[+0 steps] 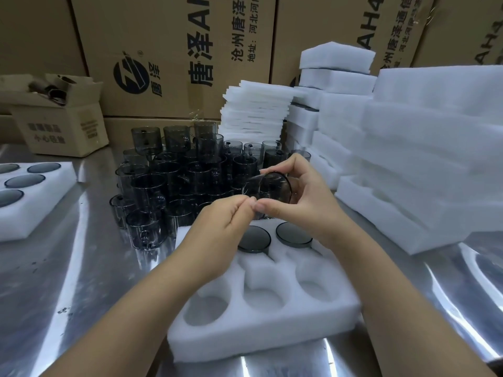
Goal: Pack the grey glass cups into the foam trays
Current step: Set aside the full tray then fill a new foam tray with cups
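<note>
A white foam tray (261, 319) lies on the metal table in front of me, with round pockets. Two grey glass cups (293, 234) sit upside down in its far pockets; the three near pockets hold nothing. My right hand (302, 197) holds a grey glass cup (275, 187) above the tray's far edge, its base turned toward me. My left hand (226, 221) pinches at the cup's lower left side; what it pinches is too blurred to tell. A crowd of several loose grey cups (168, 180) stands behind the tray.
A filled foam tray (40, 210) lies at the left. Stacks of foam trays (424, 159) and foam sheets (255, 110) rise at the right and back. A small open carton (62, 121) sits at back left, large cardboard boxes (174, 50) behind.
</note>
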